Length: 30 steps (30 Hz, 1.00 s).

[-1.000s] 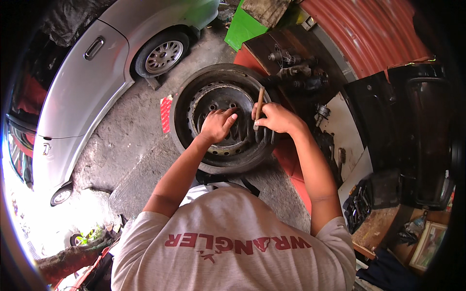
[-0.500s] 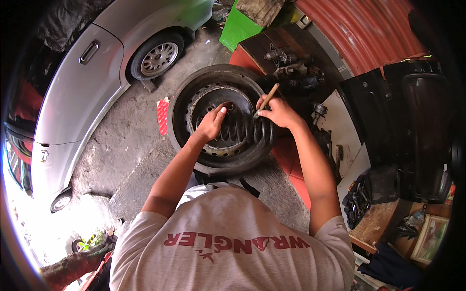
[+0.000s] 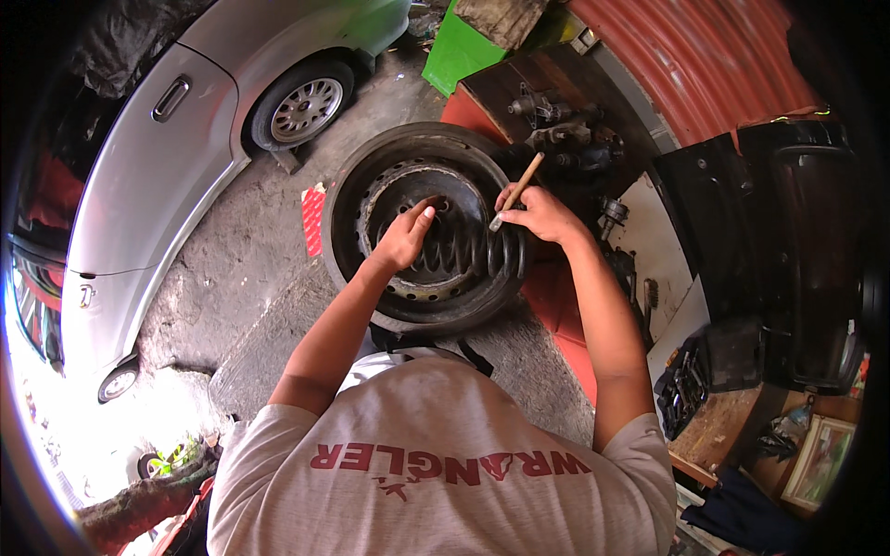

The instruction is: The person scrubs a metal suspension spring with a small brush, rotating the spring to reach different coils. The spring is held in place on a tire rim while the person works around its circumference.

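Here's the coil spring (image 3: 501, 257), stretched across the wheel (image 3: 345, 199), its long axis running left to right between my hands. My left hand (image 3: 403, 239) is at the left end, fingers half hidden; can't tell if that grip is clasped. My right hand (image 3: 540, 215), nearer the right-hand coils, pinches a wooden-handled brush (image 3: 527, 177), tip just beside them.

The right hand (image 3: 544, 217) now tilts its wooden-handled tool (image 3: 528, 176) farther right.
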Motion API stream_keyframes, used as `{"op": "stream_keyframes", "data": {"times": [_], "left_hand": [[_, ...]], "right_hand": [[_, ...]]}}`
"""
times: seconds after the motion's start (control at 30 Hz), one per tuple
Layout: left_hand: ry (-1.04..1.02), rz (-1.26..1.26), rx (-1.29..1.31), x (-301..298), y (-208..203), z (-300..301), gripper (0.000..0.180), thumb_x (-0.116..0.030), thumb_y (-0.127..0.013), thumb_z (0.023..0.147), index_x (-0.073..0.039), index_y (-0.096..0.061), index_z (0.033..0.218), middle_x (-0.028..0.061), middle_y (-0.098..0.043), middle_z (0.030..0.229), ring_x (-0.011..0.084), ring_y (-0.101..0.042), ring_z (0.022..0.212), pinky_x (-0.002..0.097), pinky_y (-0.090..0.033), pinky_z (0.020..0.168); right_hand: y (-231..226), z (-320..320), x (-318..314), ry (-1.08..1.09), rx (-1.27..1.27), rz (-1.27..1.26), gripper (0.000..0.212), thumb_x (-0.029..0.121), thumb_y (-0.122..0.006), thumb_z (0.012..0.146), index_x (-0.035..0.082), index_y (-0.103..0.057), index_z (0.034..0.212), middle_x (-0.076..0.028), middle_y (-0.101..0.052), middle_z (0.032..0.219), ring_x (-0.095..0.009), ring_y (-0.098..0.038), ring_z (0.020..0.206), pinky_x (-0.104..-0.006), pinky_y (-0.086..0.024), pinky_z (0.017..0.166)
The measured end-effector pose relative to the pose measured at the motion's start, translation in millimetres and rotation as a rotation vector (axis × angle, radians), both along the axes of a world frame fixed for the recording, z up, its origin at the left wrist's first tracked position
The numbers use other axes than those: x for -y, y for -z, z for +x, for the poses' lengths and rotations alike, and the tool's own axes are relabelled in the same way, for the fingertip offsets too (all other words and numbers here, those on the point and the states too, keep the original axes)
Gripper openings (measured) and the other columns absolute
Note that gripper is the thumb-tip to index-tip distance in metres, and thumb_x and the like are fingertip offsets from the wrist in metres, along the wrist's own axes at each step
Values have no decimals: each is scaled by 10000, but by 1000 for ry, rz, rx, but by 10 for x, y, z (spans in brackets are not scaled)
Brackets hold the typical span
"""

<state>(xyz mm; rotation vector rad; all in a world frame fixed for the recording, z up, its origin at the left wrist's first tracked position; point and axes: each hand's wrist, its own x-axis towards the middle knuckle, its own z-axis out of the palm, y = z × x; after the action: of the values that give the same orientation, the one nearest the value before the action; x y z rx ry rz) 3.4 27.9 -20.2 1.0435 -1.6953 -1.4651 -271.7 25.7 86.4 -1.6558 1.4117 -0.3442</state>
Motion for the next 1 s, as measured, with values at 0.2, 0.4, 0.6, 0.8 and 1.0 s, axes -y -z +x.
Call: {"op": "stream_keyframes", "data": {"times": [0.2, 0.4, 0.6, 0.8, 1.0], "left_hand": [[13, 8, 37, -8, -61, 6, 595, -439, -367, 1053, 38, -491, 1385, 296, -594, 1295, 397, -539, 1276, 408, -401, 1057], [14, -13, 85, -14, -93, -22, 603, -444, -371, 1049, 44, -493, 1382, 303, -589, 1294, 409, -537, 1271, 409, -403, 1056], [28, -69, 155, -37, -137, -34, 602, -444, -374, 1044, 41, -499, 1377, 318, -588, 1275, 435, -535, 1251, 427, -408, 1047], [15, -109, 177, -43, -91, -41, 596, -445, -379, 1042, 37, -509, 1367, 329, -601, 1230, 450, -548, 1217, 441, -418, 1024], [13, -117, 173, -59, -114, -48, 610, -461, -374, 1040, 39, -514, 1361, 330, -605, 1225, 446, -554, 1212, 438, -421, 1019]], "right_hand": [[105, -14, -62, 42, 216, 78, 124, 126, -671, 891, 40, -662, 980, -52, -691, 931, -168, -636, 960, -330, -464, 907], [132, 3, -112, 108, 51, -55, 131, 126, -682, 880, 26, -649, 957, -86, -686, 909, -180, -649, 940, -341, -474, 878], [47, -57, -236, 23, 137, -64, 125, 113, -681, 888, 30, -647, 974, -84, -694, 922, -201, -660, 960, -351, -485, 887], [-6, 32, -254, 27, 70, -68, 89, 91, -669, 898, 31, -640, 958, -49, -668, 906, -150, -635, 926, -321, -477, 860], [-175, 126, -253, 35, -40, -133, 146, 129, -690, 863, 39, -648, 971, -136, -702, 982, -275, -669, 1005, -388, -494, 904]]}}
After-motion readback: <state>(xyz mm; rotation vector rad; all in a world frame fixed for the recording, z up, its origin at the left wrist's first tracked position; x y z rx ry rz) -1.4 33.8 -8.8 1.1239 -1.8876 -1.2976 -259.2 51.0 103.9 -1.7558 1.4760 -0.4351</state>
